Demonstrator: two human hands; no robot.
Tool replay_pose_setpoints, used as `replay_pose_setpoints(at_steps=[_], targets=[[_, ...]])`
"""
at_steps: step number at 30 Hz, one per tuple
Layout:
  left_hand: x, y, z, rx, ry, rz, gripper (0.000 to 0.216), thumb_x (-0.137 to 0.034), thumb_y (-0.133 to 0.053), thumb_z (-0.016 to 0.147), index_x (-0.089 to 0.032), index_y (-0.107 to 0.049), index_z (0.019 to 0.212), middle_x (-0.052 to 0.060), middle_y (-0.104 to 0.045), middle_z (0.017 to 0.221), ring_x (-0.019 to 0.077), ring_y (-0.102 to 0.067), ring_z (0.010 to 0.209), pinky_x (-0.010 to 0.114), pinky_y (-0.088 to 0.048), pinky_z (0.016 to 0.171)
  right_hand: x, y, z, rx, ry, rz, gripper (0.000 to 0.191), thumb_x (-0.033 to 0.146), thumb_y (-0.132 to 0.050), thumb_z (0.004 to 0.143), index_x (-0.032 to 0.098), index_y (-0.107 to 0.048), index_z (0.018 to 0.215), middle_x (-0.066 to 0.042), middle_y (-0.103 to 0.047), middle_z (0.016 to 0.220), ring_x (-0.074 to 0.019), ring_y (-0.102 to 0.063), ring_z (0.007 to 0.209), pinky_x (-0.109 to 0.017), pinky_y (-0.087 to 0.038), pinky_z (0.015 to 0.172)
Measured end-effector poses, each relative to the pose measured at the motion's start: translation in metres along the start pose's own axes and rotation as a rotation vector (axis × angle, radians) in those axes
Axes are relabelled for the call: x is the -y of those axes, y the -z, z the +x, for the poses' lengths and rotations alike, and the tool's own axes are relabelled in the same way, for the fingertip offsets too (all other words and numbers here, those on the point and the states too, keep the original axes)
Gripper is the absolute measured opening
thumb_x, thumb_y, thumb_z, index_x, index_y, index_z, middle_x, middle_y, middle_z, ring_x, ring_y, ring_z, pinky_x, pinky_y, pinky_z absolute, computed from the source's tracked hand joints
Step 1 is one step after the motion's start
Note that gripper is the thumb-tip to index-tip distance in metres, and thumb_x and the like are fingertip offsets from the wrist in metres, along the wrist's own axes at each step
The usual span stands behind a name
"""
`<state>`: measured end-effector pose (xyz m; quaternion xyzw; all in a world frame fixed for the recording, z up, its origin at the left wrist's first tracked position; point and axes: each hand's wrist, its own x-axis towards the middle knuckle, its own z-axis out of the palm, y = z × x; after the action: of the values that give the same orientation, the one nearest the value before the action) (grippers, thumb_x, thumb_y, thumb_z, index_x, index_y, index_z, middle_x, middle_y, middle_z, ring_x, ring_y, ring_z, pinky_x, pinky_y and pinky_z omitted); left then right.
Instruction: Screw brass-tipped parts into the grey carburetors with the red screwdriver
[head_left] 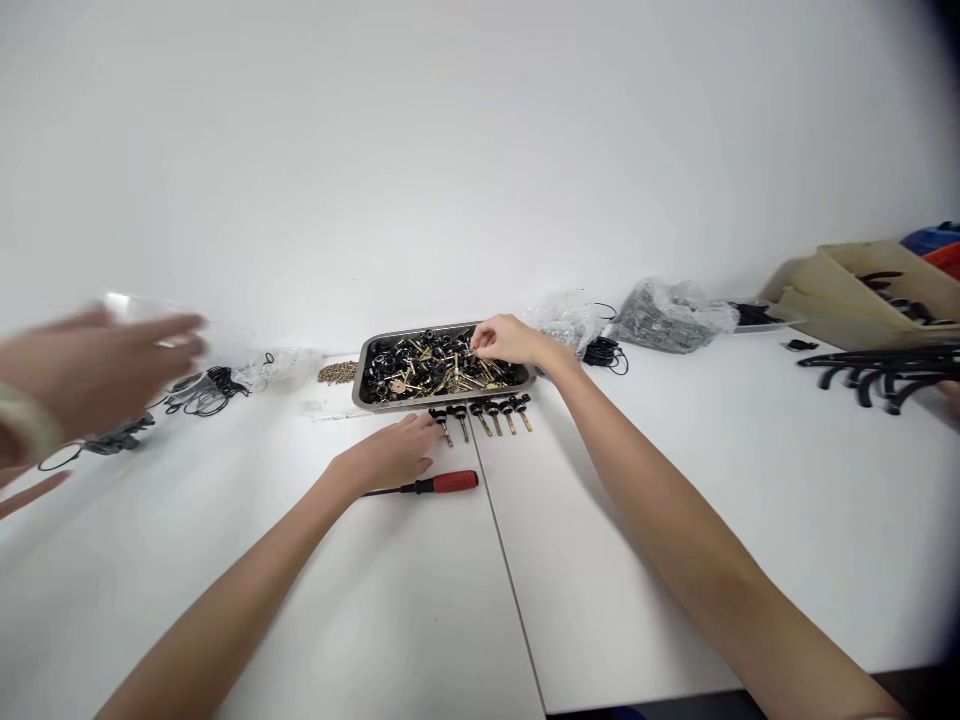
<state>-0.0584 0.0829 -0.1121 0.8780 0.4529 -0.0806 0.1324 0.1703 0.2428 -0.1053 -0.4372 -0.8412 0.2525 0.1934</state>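
Left hand (390, 455) flat and open on the table (675, 500), fingertips at nine o'clock of the key row (484, 415). Metal tray (364, 375) heaped with black-headed brass keys. Right hand (506, 340) pinching among them, grip contents unclear.

The tray (364, 372) looks like brushed metal with a dull sheen; in it lie glossy black plastic caps and brass-coloured metal keys (431, 366), where the right hand (504, 340) picks. At the tray's 6 o'clock, a row of keys (484, 413) shows the same black plastic heads and brassy shanks, the left hand (394, 452) touching its end. The screwdriver (435, 485) has a matt red plastic grip. The table (675, 500) is smooth, matt white. At 3 o'clock, crinkled clear plastic bags (671, 315) gleam; farther off, a cardboard box (840, 285).
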Motion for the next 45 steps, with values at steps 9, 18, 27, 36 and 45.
replay_pose_setpoints(at_steps=[9, 18, 27, 36, 45], targets=[[-0.006, 0.005, -0.001, 0.022, 0.02, 0.02, 0.038, -0.02, -0.04, 0.09, -0.021, -0.05, 0.127, 0.009, -0.054, 0.125, 0.024, -0.052, 0.112, 0.031, -0.041, 0.084, -0.006, -0.013, 0.007, -0.017, -0.037, -0.11, 0.017, 0.019, -0.059, 0.082, 0.016, -0.07, 0.094, -0.01, -0.07, 0.096, -0.0163, -0.061, 0.076, -0.027, -0.046, 0.068], [-0.002, 0.001, 0.002, 0.038, 0.023, 0.016, 0.041, -0.019, -0.04, 0.089, -0.019, -0.048, 0.13, 0.01, -0.048, 0.135, 0.0254, -0.048, 0.12, 0.032, -0.042, 0.087, -0.006, -0.029, 0.009, 0.128, -0.036, -0.136, 0.043, 0.021, -0.072, 0.074, 0.017, -0.059, 0.115, -0.006, -0.067, 0.095, -0.0137, -0.058, 0.075, -0.023, -0.043, 0.065], [-0.001, -0.001, 0.002, 0.022, 0.02, 0.018, 0.041, -0.019, -0.041, 0.089, -0.021, -0.047, 0.13, 0.011, -0.049, 0.135, 0.026, -0.048, 0.122, 0.032, -0.043, 0.084, -0.009, -0.034, 0.009, 0.134, -0.019, -0.136, 0.041, 0.01, -0.065, 0.07, 0.02, -0.052, 0.108, -0.004, -0.061, 0.095, -0.0131, -0.054, 0.073, -0.023, -0.04, 0.061], [0.003, -0.005, 0.002, 0.018, 0.012, 0.007, 0.042, -0.021, -0.04, 0.089, -0.022, -0.047, 0.131, 0.01, -0.048, 0.137, 0.0259, -0.047, 0.123, 0.033, -0.044, 0.084, -0.004, -0.017, 0.005, -0.017, 0.033, -0.055, 0.043, 0.015, -0.064, 0.073, 0.022, -0.047, 0.113, -0.004, -0.061, 0.098, -0.0152, -0.056, 0.082, -0.025, -0.042, 0.065], [-0.001, 0.016, 0.0, -0.493, 0.099, -0.111, 0.034, -0.025, -0.041, 0.091, -0.022, -0.053, 0.123, 0.009, -0.061, 0.119, 0.0224, -0.058, 0.106, 0.037, -0.048, 0.088, 0.044, 0.002, -0.011, -0.073, 0.192, 0.193, 0.04, 0.022, -0.071, 0.07, 0.02, -0.054, 0.106, -0.005, -0.064, 0.093, -0.0169, -0.06, 0.085, -0.028, -0.049, 0.074]])
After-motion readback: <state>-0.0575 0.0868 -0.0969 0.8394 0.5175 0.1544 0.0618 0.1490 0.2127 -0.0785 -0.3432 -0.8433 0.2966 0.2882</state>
